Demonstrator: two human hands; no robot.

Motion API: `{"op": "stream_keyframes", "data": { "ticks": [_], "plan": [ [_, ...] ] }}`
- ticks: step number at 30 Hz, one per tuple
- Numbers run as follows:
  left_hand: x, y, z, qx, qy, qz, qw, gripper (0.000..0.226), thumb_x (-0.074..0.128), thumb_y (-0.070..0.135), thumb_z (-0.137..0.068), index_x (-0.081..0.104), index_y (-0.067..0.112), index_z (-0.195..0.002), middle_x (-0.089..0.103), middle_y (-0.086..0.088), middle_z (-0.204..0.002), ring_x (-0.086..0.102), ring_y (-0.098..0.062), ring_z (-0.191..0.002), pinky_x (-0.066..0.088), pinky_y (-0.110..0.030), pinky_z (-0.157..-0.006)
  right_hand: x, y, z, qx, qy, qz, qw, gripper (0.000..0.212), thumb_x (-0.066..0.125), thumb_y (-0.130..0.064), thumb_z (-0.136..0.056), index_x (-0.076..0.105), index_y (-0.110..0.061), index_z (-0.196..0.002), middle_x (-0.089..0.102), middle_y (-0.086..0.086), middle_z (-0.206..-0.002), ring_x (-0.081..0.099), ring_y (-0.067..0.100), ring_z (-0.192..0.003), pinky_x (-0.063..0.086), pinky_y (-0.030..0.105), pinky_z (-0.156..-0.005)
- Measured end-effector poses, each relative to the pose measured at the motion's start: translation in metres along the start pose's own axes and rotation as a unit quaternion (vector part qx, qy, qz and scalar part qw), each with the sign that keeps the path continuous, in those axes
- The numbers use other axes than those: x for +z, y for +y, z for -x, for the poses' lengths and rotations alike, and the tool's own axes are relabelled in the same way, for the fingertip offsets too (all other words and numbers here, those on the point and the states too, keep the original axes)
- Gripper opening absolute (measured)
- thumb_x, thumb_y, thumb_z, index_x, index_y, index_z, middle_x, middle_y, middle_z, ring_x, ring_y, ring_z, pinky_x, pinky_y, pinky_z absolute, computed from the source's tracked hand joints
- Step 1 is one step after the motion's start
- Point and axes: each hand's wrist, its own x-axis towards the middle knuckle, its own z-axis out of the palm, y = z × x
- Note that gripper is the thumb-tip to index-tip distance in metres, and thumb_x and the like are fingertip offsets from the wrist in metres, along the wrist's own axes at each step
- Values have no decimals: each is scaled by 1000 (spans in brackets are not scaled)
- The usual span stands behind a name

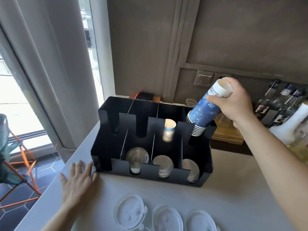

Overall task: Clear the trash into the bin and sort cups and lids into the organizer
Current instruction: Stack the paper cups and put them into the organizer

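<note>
Left hand [80, 179] is flat on the desk [233, 189], fingers spread, just touching the black organizer [116, 147] corner. Clear lids [164, 165] sit in its front slots — right hand [233, 104] is clamped around a tilted stack of blue paper cups [202, 112], rims down in the back-right slot.

1. Organizer [166, 174] on the counter [233, 189], near its left edge.
2. In its back row: stack of paper cups [202, 112] tilted in the rightmost slot, lone paper cup [169, 130] one slot left.
3. In its front row: lids [164, 165] in three right slots.
4. Before the organizer: loose lids [165, 217] on the counter.
5. Right of it: bottles [283, 100].
</note>
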Motion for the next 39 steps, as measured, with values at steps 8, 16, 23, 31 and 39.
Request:
{"op": "stream_keyframes", "data": {
  "ticks": [8, 16, 23, 31, 39],
  "plan": [
    [-5, 2, 3, 3, 1, 13, 1000, 38, 32, 39, -101, 42, 33, -137, 33, -7, -154, 17, -29, -150, 10, -63, -118, 36, 17, -4, 29, -90, 67, 993, 73, 87, -45, -59, 52, -44, -124, 64, -11, -114, 61, 20, -98, 48, 31, -75],
    [-6, 3, 3, 3, 2, 16, 1000, 42, 32, 39, -102, 42, 32, -142, 33, -8, -155, 17, -29, -150, 9, -62, -118, 47, 21, 1, 14, -131, 160, 978, 76, 89, -41, -66, 52, -31, -132, 57, -8, -110, 55, 22, -97, 39, 30, -74],
    [-6, 3, 3, 1, 5, 25, 1000, 42, 34, 40, -101, 42, 33, -142, 34, -8, -156, 17, -29, -151, 9, -61, -119, 47, 16, 7, 6, -165, 244, 956, 73, 88, -44, -65, 55, -20, -125, 63, 10, -123, 58, 32, -108, 40, 35, -76],
    [-5, 2, 3, 1, 15, 9, 1000, 57, 16, 48, -88, 46, 32, -134, 38, -8, -152, 22, -30, -148, 12, -61, -116, 38, 10, 13, -18, -156, 220, 963, 58, 78, -44, -77, 62, -20, -128, 65, 2, -124, 60, 25, -114, 42, 32, -82],
    [0, 1, 3, 2, 23, 1, 1000, 33, 41, 39, -99, 50, 29, -130, 43, -9, -143, 28, -31, -141, 17, -64, -114, 22, 6, 38, -36, -104, 156, 982, 28, 77, -33, -83, 72, -20, -108, 71, -2, -107, 65, 19, -99, 52, 36, -88]
  ]
}}
